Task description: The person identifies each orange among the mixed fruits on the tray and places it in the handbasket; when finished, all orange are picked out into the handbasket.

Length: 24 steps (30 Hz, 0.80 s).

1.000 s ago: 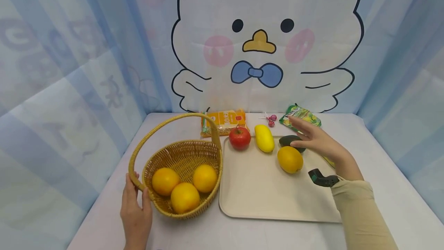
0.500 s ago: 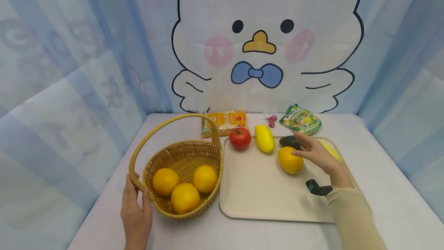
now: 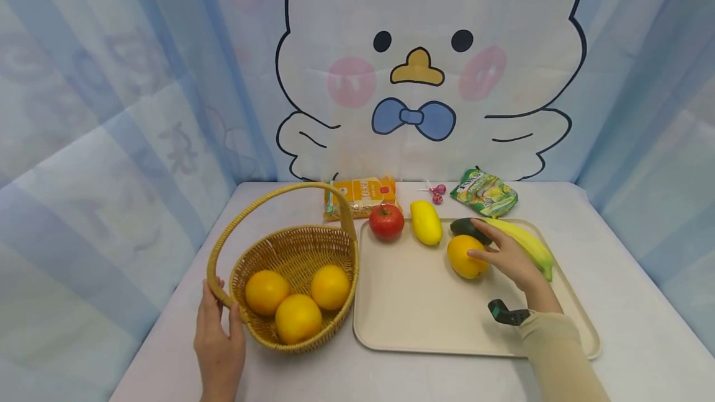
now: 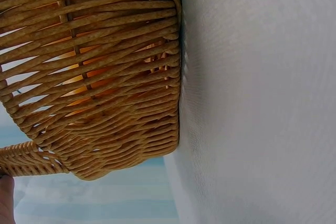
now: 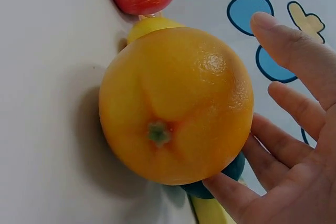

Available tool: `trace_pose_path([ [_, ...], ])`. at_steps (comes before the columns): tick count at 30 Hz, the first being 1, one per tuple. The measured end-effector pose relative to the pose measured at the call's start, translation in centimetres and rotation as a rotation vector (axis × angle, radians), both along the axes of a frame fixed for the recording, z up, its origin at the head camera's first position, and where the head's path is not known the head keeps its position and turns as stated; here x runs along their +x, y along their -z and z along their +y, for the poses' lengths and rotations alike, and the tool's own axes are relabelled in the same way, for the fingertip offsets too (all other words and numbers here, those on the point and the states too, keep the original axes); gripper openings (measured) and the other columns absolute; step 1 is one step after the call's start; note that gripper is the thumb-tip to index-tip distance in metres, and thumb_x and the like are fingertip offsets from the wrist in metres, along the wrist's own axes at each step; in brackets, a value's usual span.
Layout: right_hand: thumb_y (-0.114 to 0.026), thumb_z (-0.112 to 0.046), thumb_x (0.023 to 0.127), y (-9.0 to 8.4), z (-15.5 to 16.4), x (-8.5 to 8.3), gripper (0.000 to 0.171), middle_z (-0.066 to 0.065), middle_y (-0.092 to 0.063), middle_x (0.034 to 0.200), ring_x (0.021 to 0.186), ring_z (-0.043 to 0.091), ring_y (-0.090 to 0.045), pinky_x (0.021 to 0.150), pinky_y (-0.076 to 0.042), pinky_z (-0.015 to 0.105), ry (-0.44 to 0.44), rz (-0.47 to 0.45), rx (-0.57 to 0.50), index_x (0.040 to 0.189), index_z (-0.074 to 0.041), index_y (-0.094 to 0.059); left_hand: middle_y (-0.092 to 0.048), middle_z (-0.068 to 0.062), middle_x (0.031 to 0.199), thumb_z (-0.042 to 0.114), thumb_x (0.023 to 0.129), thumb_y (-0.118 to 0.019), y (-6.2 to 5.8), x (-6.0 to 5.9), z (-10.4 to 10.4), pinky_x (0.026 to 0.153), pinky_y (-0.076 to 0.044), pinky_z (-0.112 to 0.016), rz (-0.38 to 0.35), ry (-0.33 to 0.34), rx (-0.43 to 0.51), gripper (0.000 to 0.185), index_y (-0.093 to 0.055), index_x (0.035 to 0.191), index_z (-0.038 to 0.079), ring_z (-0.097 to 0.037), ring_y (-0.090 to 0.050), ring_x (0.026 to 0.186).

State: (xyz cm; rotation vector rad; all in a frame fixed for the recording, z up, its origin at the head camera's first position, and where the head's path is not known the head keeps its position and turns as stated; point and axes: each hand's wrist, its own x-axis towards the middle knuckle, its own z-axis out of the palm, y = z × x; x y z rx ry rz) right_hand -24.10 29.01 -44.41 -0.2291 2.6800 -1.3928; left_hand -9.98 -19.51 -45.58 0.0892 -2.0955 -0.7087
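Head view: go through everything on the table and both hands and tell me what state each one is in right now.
Basket: upright, three oranges inside.
Left hand: grips the basket handle's base.
Right hand: open, fingers beside the orange on the tray.
Orange on tray: lying on the tray.
Tray: flat on the table.
Apple: upright.
Banana: lying on the tray.
Green snack bag: lying flat.

orange fruit (image 3: 466, 257) — tan woven basket (image 3: 296, 253), beige tray (image 3: 424, 309)
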Motion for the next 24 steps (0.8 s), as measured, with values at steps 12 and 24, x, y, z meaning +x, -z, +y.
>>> trace_pose_path([
  [12, -0.065, -0.046, 0.085, 1.1, 0.0, 0.2, 0.080, 0.017, -0.028, 0.154, 0.140, 0.046, -0.020, 0.109, -0.020, 0.070, -0.009, -0.057, 0.010, 0.149, -0.017, -0.028, -0.054, -0.024, 0.128, -0.006, 0.087, -0.059, 0.0, -0.1, 0.0, 0.102, -0.021, 0.006, 0.010, 0.007, 0.006, 0.071, -0.026, 0.148, 0.006, -0.040, -0.053, 0.114],
  [24, -0.067, -0.042, 0.084, 2.3, -0.5, 0.2, 0.083, 0.026, -0.016, 0.154, 0.135, 0.046, -0.023, 0.108, -0.019, 0.072, -0.040, -0.148, -0.012, 0.151, -0.022, -0.022, -0.054, -0.024, 0.129, -0.008, 0.086, -0.059, 0.1, 0.0, 0.0, 0.101, -0.021, 0.007, -0.003, 0.007, 0.010, 0.072, -0.025, 0.149, 0.006, -0.041, -0.053, 0.113],
])
